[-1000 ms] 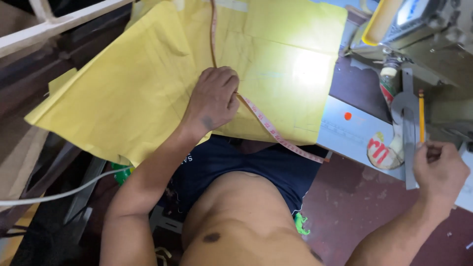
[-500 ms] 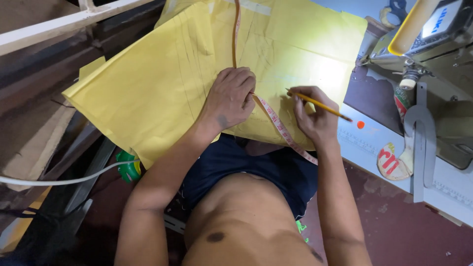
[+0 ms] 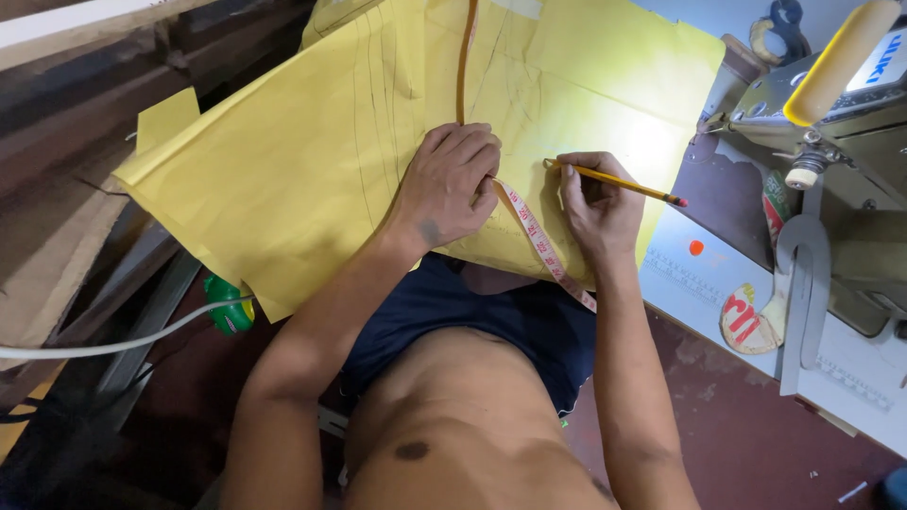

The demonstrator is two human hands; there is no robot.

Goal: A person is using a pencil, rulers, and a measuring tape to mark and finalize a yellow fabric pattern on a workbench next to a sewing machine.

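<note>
Looking down from my head, my left hand (image 3: 453,184) presses flat, fingers together, on the measuring tape (image 3: 539,236) lying across the yellow pattern paper (image 3: 283,161) over my lap, while my right hand (image 3: 595,203) grips a pencil (image 3: 619,181) just beside it.

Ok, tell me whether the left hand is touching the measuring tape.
Touching. The head view shows the left hand pressed flat on the yellow paper, with the measuring tape running in under its fingertips and out the far side.
</note>
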